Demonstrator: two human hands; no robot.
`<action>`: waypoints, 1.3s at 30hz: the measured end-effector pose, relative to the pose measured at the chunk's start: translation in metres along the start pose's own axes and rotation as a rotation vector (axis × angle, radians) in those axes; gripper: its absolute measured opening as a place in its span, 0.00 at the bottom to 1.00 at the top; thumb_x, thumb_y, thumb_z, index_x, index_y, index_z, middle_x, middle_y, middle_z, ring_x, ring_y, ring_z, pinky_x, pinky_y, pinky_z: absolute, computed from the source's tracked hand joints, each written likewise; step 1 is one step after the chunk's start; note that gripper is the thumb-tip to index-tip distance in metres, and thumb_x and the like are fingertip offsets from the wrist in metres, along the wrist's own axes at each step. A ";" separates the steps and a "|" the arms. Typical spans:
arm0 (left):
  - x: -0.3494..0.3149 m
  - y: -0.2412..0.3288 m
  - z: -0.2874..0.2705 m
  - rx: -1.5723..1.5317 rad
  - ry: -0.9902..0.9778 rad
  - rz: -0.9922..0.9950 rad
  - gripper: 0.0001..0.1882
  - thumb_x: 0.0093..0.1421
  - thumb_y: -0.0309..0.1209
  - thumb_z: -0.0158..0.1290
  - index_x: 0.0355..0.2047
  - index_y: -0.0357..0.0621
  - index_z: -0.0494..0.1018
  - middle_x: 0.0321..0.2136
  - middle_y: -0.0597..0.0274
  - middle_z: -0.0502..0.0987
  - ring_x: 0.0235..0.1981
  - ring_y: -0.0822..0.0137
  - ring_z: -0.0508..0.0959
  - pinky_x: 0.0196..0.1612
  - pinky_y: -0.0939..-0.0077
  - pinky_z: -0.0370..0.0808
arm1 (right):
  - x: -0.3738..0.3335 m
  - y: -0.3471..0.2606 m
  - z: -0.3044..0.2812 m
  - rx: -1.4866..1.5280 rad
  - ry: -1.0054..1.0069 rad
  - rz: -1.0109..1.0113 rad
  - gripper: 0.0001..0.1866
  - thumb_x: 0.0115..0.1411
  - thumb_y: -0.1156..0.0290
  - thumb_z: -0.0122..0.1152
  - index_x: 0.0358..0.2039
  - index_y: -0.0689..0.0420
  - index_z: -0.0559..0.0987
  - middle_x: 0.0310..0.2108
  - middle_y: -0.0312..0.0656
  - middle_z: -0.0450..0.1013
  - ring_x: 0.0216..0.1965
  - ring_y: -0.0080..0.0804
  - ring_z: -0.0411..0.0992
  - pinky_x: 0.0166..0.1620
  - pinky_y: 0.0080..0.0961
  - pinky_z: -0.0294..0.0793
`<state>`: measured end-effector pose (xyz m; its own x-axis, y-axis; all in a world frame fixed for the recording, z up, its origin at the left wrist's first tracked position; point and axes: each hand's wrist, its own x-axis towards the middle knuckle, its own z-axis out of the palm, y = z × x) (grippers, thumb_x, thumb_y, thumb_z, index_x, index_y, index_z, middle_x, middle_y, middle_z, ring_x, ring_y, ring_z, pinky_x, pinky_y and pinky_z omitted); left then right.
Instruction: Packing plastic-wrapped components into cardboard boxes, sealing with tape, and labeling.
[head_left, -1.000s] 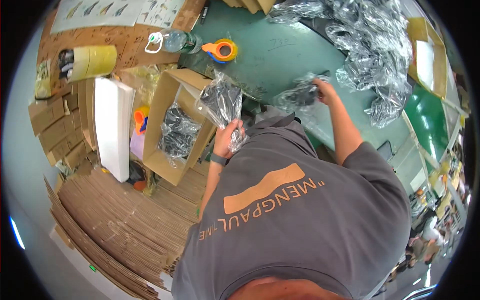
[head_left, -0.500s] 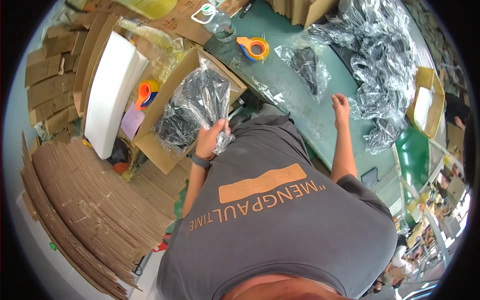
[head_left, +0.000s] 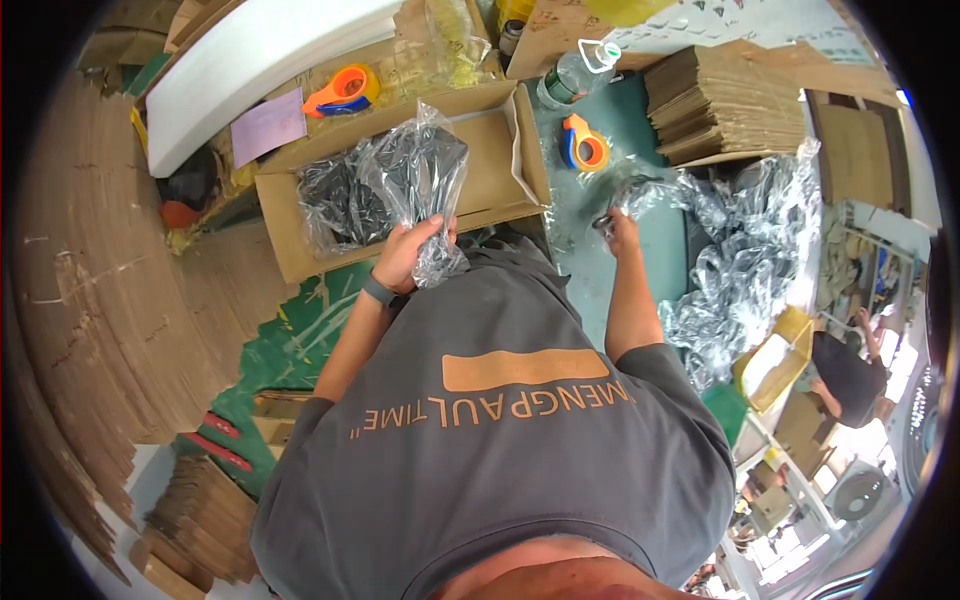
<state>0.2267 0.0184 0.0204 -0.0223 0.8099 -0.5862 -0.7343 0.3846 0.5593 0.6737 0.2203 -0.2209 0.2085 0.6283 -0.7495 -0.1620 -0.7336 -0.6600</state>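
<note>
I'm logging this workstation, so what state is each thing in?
Cardboard box: open, partly filled with bagged black items.
Left hand: closed around a clear bag's narrow end.
Clear bag: black contents inside, held up.
Right hand: at clear plastic on the bench; grip unclear.
Bottle: capped.
Tape dispenser by the bottle: not in hand.
Cardboard sheets behind the bench plastic: stacked.
</note>
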 end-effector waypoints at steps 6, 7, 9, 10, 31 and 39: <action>0.022 0.014 -0.030 -0.005 -0.118 -0.032 0.13 0.74 0.33 0.56 0.51 0.36 0.77 0.39 0.61 0.82 0.38 0.70 0.83 0.42 0.72 0.82 | -0.059 -0.052 0.037 -0.091 0.094 -0.067 0.10 0.60 0.85 0.57 0.42 0.68 0.74 0.30 0.42 0.75 0.23 0.31 0.73 0.22 0.28 0.71; 0.028 0.016 -0.030 0.002 -0.146 -0.037 0.14 0.74 0.33 0.56 0.51 0.36 0.77 0.39 0.61 0.83 0.38 0.69 0.83 0.42 0.72 0.83 | -0.067 -0.064 0.023 -0.099 0.116 -0.085 0.10 0.60 0.85 0.57 0.42 0.68 0.74 0.30 0.42 0.75 0.23 0.31 0.73 0.22 0.28 0.71; 0.047 0.021 -0.026 0.027 -0.263 -0.080 0.16 0.75 0.33 0.55 0.55 0.35 0.76 0.45 0.59 0.83 0.40 0.69 0.84 0.43 0.72 0.84 | -0.074 -0.074 -0.014 0.300 -0.145 0.172 0.08 0.65 0.84 0.54 0.45 0.71 0.74 0.31 0.42 0.74 0.23 0.31 0.72 0.21 0.26 0.69; 0.048 0.024 -0.024 0.027 -0.286 -0.047 0.17 0.75 0.34 0.55 0.57 0.36 0.75 0.46 0.59 0.83 0.40 0.69 0.84 0.43 0.72 0.84 | -0.099 -0.081 0.007 0.191 -0.094 0.083 0.12 0.68 0.82 0.54 0.51 0.69 0.73 0.31 0.39 0.73 0.23 0.29 0.71 0.22 0.24 0.67; 0.087 0.006 -0.009 0.438 -0.485 -0.052 0.20 0.71 0.16 0.48 0.61 0.31 0.73 0.52 0.53 0.83 0.52 0.68 0.81 0.55 0.67 0.79 | -0.343 -0.118 0.288 -0.213 -0.483 -0.487 0.37 0.70 0.70 0.65 0.74 0.62 0.59 0.67 0.46 0.68 0.64 0.38 0.69 0.64 0.39 0.71; 0.025 0.004 -0.123 0.921 -0.087 0.362 0.25 0.67 0.36 0.62 0.61 0.40 0.71 0.51 0.49 0.81 0.54 0.52 0.82 0.58 0.62 0.77 | -0.166 -0.080 0.425 -2.117 -1.107 -0.766 0.39 0.49 0.66 0.81 0.63 0.58 0.77 0.52 0.51 0.83 0.53 0.45 0.82 0.55 0.42 0.79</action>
<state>0.1392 -0.0143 -0.0642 -0.0639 0.9620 -0.2654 0.1209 0.2715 0.9548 0.2416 0.2847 -0.0654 -0.6800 0.1285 -0.7219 0.4982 0.8033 -0.3263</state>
